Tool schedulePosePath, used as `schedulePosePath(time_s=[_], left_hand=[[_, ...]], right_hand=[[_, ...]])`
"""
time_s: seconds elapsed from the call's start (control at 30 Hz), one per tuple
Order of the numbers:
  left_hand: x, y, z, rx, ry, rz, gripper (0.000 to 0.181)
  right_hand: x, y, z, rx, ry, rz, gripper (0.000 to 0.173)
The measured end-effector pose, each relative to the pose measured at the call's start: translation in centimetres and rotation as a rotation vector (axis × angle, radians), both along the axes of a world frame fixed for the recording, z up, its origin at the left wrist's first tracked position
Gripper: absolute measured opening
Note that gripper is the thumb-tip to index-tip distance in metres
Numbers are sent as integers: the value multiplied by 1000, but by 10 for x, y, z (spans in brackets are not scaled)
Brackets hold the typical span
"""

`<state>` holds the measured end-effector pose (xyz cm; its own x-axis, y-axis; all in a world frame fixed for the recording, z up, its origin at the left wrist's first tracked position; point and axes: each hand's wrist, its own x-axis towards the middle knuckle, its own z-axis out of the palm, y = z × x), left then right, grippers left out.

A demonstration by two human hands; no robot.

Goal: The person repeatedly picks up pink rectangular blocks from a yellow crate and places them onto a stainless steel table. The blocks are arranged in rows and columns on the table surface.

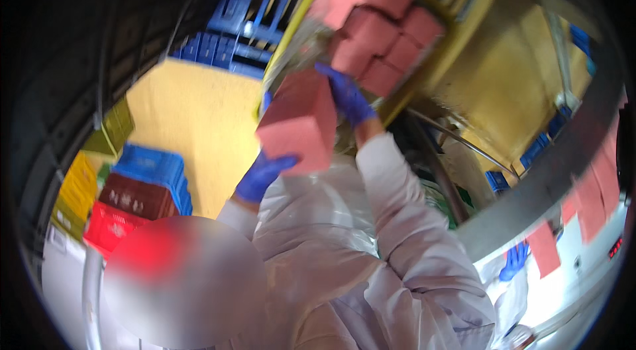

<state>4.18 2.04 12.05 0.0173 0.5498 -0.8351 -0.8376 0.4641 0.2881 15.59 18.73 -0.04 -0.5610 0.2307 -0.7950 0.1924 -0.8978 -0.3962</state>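
Between my two blue-gloved hands is a pink rectangular block [298,131]. My left hand [263,176] grips its near left corner, the thumb lying on the near face. My right hand [350,96] presses against its far right side, fingers stretched along the edge. Just beyond the block stands a yellow-rimmed bin [293,27] with a clear plastic liner [310,44]. Several more pink blocks [370,29] lie packed together in the bin. What the blocks are made of cannot be told.
Stacked blue, brown and red plastic crates [144,191] stand at the left. Blue racks [238,47] are behind the bin. At the right, a co-worker's gloved hand [515,261] is beside a pink block [544,250] near a curved metal edge [526,201]. A metal bar [462,141] slants nearby.
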Motion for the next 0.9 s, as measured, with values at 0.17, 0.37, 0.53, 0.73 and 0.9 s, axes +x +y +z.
schedulePosePath(time_s=[0.17, 0.37, 0.53, 0.73, 0.9], left_hand=[[9, 36, 126, 223, -49, -82, 89], [96, 182, 348, 764, -104, -416, 82], [220, 310, 390, 893, -211, -1006, 60], [312, 386, 339, 922, 223, -854, 50], [318, 376, 288, 1086, 784, -342, 66]], right_hand=[[87, 22, 192, 155, -11, -280, 47], [184, 56, 391, 644, 173, -905, 46], [291, 73, 409, 1251, -280, -854, 49], [308, 159, 411, 644, 236, -1409, 71], [324, 248, 391, 709, 290, -1439, 65]])
